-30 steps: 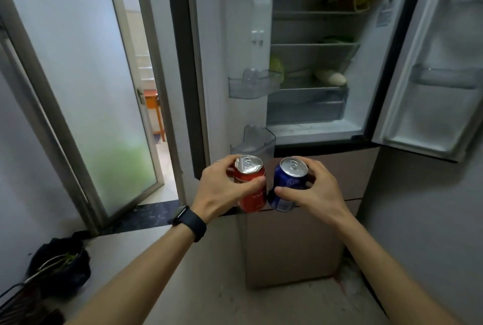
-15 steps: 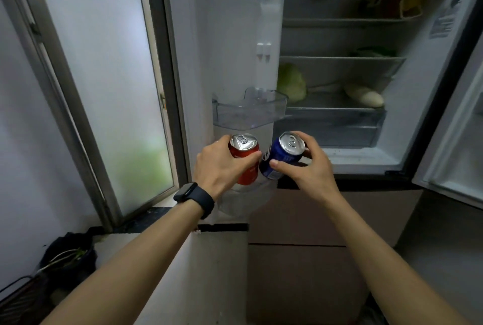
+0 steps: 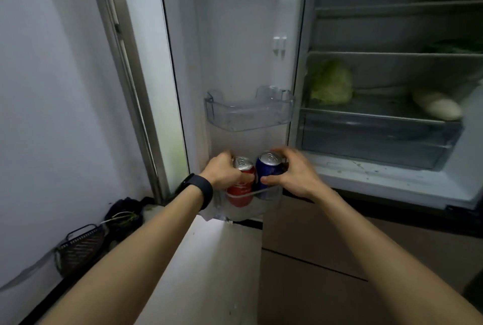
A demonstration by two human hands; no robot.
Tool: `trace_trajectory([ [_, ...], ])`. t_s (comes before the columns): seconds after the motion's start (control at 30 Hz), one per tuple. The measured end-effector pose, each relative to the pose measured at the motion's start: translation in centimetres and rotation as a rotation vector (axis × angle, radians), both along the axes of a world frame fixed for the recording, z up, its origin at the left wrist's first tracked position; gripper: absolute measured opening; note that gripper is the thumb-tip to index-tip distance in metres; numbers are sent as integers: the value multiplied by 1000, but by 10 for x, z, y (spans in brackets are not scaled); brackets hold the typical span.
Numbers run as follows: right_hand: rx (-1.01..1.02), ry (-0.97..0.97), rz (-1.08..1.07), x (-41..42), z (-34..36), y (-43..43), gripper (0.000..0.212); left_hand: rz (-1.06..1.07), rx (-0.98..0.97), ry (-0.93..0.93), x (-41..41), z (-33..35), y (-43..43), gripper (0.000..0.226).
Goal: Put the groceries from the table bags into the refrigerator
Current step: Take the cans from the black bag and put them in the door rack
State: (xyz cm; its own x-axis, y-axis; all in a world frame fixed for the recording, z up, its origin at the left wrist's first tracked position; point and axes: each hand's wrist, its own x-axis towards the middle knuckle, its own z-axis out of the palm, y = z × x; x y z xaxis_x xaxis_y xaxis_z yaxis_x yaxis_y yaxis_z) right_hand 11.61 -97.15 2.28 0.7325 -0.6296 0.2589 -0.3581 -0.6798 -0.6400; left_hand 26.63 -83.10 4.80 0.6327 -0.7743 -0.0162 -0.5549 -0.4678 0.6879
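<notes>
While both bare forearms stretch toward the lowest door bin (image 3: 261, 207) of the open refrigerator, a black mesh basket (image 3: 78, 246) sits on the floor well left of that bin and nearer the person, with a dark bag (image 3: 125, 212) just behind it. A black smartwatch (image 3: 198, 189) bands the left wrist just left of the bin. The left hand (image 3: 222, 172) grips a red soda can (image 3: 240, 191) from its left side, fingers curled round it. The right hand (image 3: 292, 177) grips a blue soda can (image 3: 269, 168) from its right side in the same way. Both cans stand upright side by side with their lower parts inside the bin, behind its clear front wall, the red one on the left. Whether they rest on the bin's floor cannot be told. A second clear door bin (image 3: 248, 115) hangs above the lowest one. Up and to the right of the lowest bin, inside the cabinet, are a crisper drawer (image 3: 373, 139), and on the shelf over it a green cabbage (image 3: 330, 83) and a pale long vegetable (image 3: 439, 106). A frosted glass door (image 3: 154, 63) stands up and to the left of the bin.
</notes>
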Motion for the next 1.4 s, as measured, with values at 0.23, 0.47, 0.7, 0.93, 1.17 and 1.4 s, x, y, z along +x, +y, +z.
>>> trace_trajectory([
  [0.23, -88, 81, 86, -1, -11, -14, 85, -39, 78, 5, -8, -2, -8, 60],
  [0.47, -17, 39, 52, -8, -16, -13, 91, -51, 221, -376, -18, 1, -7, 77],
  [0.7, -60, 12, 57, -5, -12, -7, 73, 0, 201, -444, -21, -4, -4, 69],
  [0.93, -14, 62, 113, 6, -4, -10, 71, 24, 162, -284, -13, 2, -4, 60],
  [1.17, -66, 19, 73, 4, -7, -11, 87, -2, 221, -372, -12, 1, -10, 64],
  [1.4, -53, -23, 52, -1, -15, -7, 92, 13, 223, -441, -15, -4, -10, 65],
])
